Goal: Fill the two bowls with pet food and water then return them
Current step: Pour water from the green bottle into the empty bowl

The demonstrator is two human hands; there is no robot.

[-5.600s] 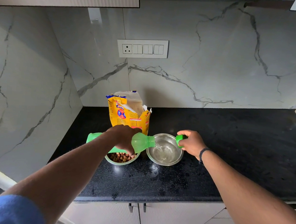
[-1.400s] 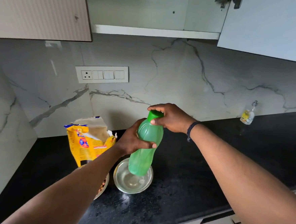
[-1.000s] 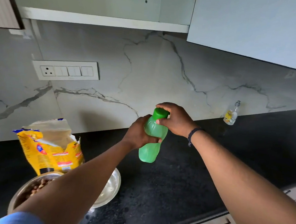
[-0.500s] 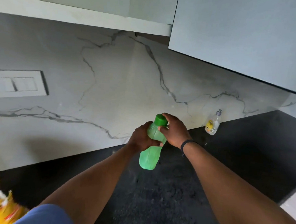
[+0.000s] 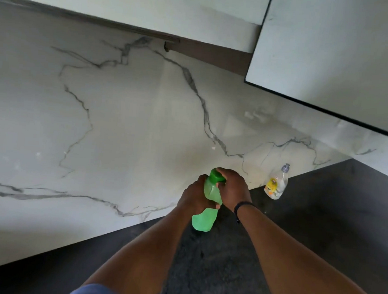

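A translucent green water bottle (image 5: 205, 218) hangs upright in the air above the black counter (image 5: 320, 224). My left hand (image 5: 191, 198) is wrapped around the bottle's body. My right hand (image 5: 232, 188) grips the darker green cap (image 5: 216, 176) on its top. The two bowls and the yellow pet food bag are out of view, off to the left.
A small clear soap bottle (image 5: 275, 186) with a yellow label stands on the counter against the marble backsplash (image 5: 120, 130), to the right of my hands. An open upper cabinet door (image 5: 344, 54) hangs at top right.
The view has swung right, so the food bag and wall switches have left the frame. Both hands have kept their hold on the bottle and cap, carrying it rightward toward the soap bottle.
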